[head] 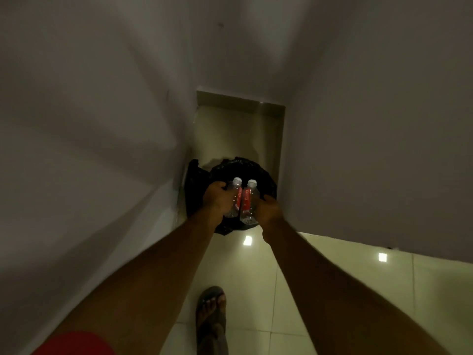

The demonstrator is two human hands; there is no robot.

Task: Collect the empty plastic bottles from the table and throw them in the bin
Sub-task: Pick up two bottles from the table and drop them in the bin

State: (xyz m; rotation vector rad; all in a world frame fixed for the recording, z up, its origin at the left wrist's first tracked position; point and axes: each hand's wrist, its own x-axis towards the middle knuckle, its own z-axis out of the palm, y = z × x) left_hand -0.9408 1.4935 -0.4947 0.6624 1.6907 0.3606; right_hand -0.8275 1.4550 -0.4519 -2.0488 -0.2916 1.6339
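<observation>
From the head camera, the left hand (217,198) is clenching one clear water bottle (234,199) and the right hand (268,210) another (248,203), both directly above the black-lined bin (266,180). Empty and thin-walled, they are probably feeling light, crushable and slick, so mid-body grips by the red labels are suiting them.

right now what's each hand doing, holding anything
Left hand: closed on the left bottle, over the bin.
Right hand: closed on the right bottle.

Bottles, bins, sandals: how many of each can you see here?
Plastic bottles: 2, one in the left hand at, one in the right hand at
Bins with black liner: 1
Sandals: 1
Total: 4
</observation>
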